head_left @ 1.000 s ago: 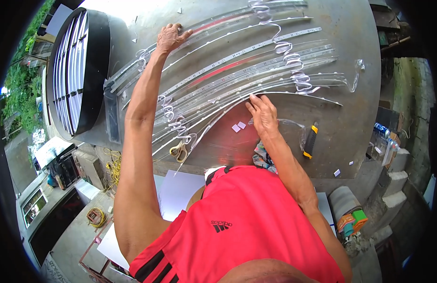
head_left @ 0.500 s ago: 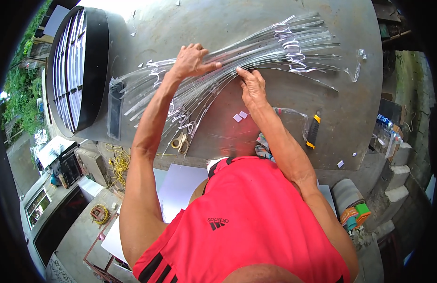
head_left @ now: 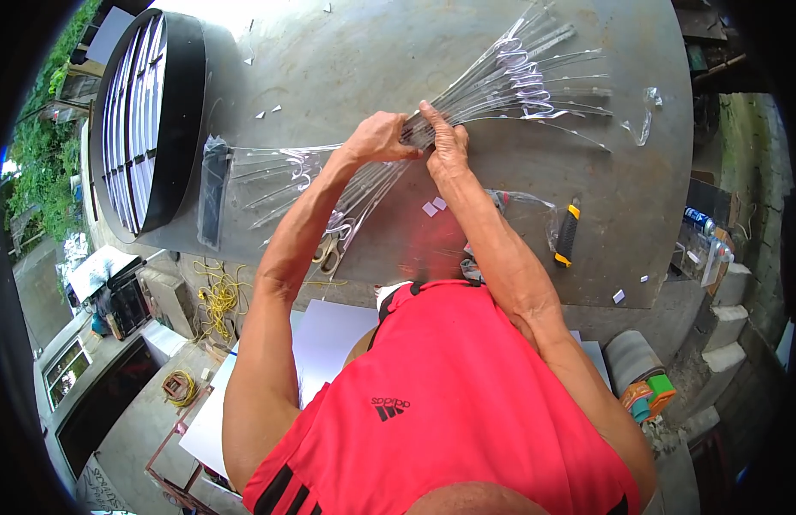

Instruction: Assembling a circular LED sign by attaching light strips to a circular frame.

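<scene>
A bundle of long, thin, clear strips [head_left: 492, 90] lies across the grey table, pinched narrow in the middle and fanned out at both ends. White looped wire [head_left: 528, 81] zigzags over the strips at the right end, and more white loops show at the left end. My left hand [head_left: 383, 137] wraps round the middle of the bundle. Right beside it, my right hand [head_left: 448, 146] grips the same strips, its thumb lying on top. Palms and most fingertips are hidden. Beige-handled scissors [head_left: 328, 256] lie partly under the strips' near left end.
At the left stands a large round black frame [head_left: 182, 120] with white slats, beside a dark piece in clear plastic [head_left: 213, 193]. A yellow-black utility knife [head_left: 568, 234] lies on the right of the table [head_left: 329, 60]. Small white squares [head_left: 432, 206] sit near my right forearm.
My hands have come together at the middle and closed round the strips. The bundle is gathered tighter there, its right end swung farther away. My left hand was spread on top before.
</scene>
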The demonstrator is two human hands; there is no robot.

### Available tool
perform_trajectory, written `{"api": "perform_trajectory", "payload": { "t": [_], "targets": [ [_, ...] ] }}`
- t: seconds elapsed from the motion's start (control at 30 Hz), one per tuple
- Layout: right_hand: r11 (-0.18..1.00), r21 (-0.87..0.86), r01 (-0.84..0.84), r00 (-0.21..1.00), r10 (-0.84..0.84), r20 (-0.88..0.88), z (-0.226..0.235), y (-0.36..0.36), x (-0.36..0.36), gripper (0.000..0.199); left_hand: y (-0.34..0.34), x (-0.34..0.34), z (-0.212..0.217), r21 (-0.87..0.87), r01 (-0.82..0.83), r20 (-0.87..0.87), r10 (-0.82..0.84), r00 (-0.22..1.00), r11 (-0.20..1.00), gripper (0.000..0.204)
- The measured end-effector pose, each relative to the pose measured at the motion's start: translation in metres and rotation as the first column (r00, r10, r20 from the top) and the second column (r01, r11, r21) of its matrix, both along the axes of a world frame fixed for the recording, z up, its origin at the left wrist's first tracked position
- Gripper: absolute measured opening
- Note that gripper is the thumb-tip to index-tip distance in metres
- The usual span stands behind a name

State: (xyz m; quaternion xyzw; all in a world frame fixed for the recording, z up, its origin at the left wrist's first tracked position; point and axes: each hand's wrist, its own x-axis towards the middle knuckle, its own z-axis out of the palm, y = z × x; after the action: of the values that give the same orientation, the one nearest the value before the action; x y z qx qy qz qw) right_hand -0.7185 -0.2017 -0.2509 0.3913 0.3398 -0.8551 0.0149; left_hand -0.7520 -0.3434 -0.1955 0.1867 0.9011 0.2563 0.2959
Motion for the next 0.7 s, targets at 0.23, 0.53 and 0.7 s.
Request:
{"api": "perform_trajectory", "payload": {
  "t": [0.23, 0.53, 0.7],
  "targets": [
    [0.994, 0.099, 0.044, 0.999, -0.042, -0.019, 0.024, -0.005, -0.022, 0.044, 0.010, 0.009, 0.009, 0.055, -0.023, -0.110, 0.029, 0.994, 0.998, 0.037],
    [0.998, -0.034, -0.059, 0.914, 0.040, -0.403, 0.164, -0.001, -0.110, 0.019, 0.036, -0.032, 0.146, -0.009, -0.153, -0.471, 0.131, 0.872, 0.988, 0.028],
    [0.954, 0.056, -0.294, 0.601, 0.230, -0.765, 0.257, 0.031, -0.174, 0.011, 0.064, -0.049, 0.252, 0.085, -0.223, -0.666, 0.222, 0.712, 0.971, 0.027]
  ]
}}
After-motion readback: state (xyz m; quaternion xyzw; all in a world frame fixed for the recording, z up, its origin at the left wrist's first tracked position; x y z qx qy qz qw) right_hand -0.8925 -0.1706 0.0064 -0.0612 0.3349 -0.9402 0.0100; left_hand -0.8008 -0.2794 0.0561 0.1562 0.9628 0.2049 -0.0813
